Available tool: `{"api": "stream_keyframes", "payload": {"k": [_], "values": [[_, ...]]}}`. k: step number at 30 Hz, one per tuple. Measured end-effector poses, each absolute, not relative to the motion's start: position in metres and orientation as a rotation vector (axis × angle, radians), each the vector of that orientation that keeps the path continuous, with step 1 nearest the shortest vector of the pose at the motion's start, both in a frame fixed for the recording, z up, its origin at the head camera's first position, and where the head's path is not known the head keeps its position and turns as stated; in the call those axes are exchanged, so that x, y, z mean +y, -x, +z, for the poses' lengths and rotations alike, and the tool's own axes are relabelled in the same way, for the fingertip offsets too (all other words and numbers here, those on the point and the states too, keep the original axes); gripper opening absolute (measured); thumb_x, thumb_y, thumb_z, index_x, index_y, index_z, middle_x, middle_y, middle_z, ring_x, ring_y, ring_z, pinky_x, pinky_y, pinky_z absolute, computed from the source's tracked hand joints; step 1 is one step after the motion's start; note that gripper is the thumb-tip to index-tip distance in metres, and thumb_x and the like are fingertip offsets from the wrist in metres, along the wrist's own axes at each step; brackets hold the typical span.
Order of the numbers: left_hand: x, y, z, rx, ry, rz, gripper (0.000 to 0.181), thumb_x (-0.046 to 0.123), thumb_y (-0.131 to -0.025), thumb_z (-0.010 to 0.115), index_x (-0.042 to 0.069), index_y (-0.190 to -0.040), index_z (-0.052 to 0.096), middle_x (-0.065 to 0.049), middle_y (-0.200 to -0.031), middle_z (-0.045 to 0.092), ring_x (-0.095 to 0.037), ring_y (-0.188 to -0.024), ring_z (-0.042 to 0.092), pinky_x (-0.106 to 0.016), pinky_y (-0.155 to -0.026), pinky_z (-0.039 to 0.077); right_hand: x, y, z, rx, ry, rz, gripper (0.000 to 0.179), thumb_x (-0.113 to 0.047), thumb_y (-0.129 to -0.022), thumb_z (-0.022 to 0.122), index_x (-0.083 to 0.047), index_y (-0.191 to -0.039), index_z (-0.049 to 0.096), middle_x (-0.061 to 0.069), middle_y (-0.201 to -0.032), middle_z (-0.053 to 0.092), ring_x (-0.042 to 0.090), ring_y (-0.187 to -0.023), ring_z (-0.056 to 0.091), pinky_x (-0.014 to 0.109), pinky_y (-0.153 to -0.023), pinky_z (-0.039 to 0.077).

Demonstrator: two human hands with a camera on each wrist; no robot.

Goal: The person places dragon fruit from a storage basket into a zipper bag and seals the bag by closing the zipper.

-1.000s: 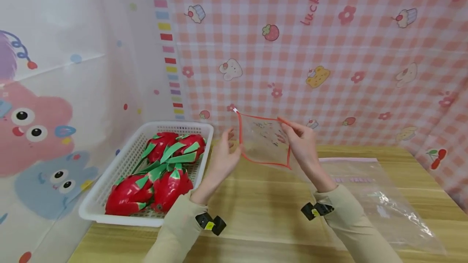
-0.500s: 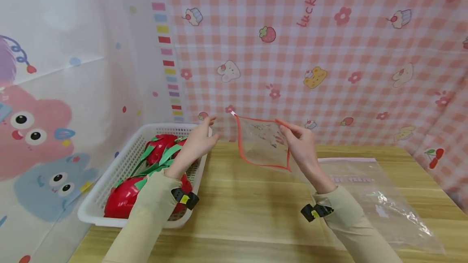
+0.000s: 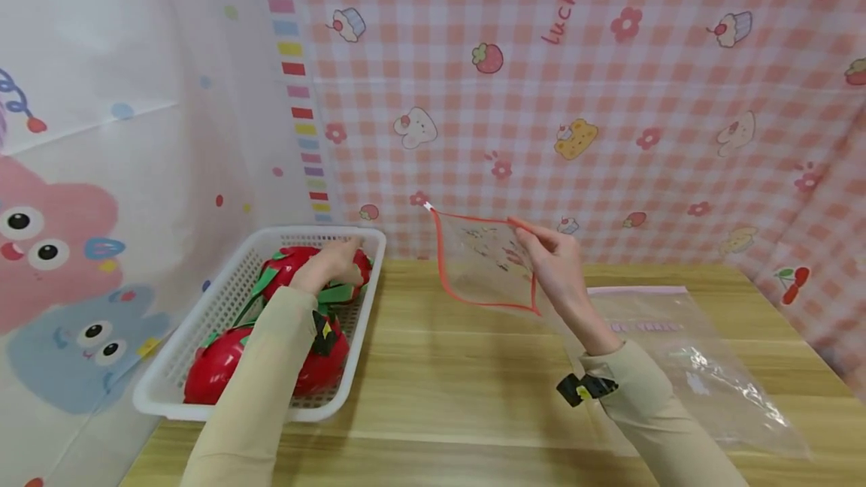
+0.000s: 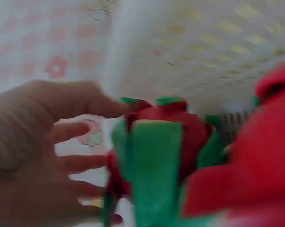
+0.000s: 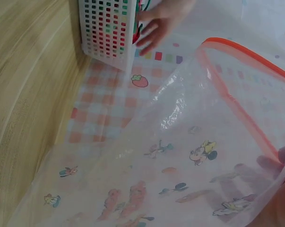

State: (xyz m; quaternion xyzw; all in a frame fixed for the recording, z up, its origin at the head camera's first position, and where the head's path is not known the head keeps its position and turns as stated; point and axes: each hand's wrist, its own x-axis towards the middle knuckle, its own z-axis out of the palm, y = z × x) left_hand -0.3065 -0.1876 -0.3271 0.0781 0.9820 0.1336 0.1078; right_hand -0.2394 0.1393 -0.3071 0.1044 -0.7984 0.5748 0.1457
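Observation:
My left hand (image 3: 330,267) reaches over the far right dragon fruit (image 4: 195,132) in a white perforated basket (image 3: 368,314). In the left wrist view the thumb is right at the fruit's top and the spread fingers lie along its side. The fruit is red with green leaf-like scales. My right hand (image 3: 560,265) pinches the edge of a clear zipper bag (image 3: 483,273) with an orange-red rim and a white slider (image 3: 428,206). The bag hangs with its mouth spread apart. Small cartoon figures are printed on it, seen in the right wrist view.
Several dragon fruits share the basket, including one at the near left (image 3: 213,373), partly covered by my left sleeve. A larger clear bag (image 3: 704,389) with a pink top edge lies flat on the wooden table (image 3: 433,397). A checked cloth (image 3: 514,111) hangs behind.
My left hand has left the bag's side and moved left and down over the far right dragon fruit in the basket. My right hand stays nearly still with the bag.

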Motion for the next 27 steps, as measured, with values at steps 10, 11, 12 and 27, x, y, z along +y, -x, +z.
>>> {"api": "stream_keyframes", "payload": {"k": [10,11,12,27], "values": [[-0.183,0.308,-0.347,2.904,-0.043,0.222,0.099,0.024,-0.070,0.081,0.014,-0.151,0.025,-0.026,-0.153,0.021,-0.054,-0.139,0.015,-0.070,-0.103,0.028,0.138,0.240,-0.307,-2.291,-0.319,1.663,0.032,-0.029,-0.097,0.052,-0.013,-0.122,0.065,0.009,-0.127,0.064,0.017,-0.115,0.060,0.014,-0.067,0.045],[-0.183,0.309,-0.348,2.908,-0.037,0.220,0.098,0.024,-0.070,0.082,0.014,-0.151,0.026,-0.026,-0.153,0.021,-0.054,-0.139,0.016,-0.071,-0.102,0.028,0.138,0.240,-0.307,-2.294,-0.313,1.654,0.032,-0.029,-0.097,0.052,-0.013,-0.122,0.066,0.009,-0.126,0.064,0.017,-0.114,0.060,0.016,-0.062,0.041],[-0.183,0.310,-0.349,2.913,-0.034,0.217,0.098,0.025,-0.070,0.082,0.014,-0.150,0.027,-0.025,-0.153,0.022,-0.054,-0.139,0.017,-0.072,-0.101,0.028,0.138,0.240,-0.307,-2.296,-0.309,1.651,0.032,-0.029,-0.097,0.052,-0.013,-0.122,0.066,0.009,-0.126,0.064,0.018,-0.111,0.060,0.019,-0.058,0.037],[-0.185,0.316,-0.359,3.027,0.004,0.177,0.088,0.017,-0.065,0.081,0.016,-0.144,0.040,-0.024,-0.144,0.038,-0.054,-0.123,0.041,-0.076,-0.088,0.036,0.138,0.241,-0.308,-2.290,-0.328,1.684,0.033,-0.028,-0.098,0.052,-0.010,-0.122,0.065,0.010,-0.127,0.064,0.015,-0.122,0.057,0.012,-0.087,0.047]]}}
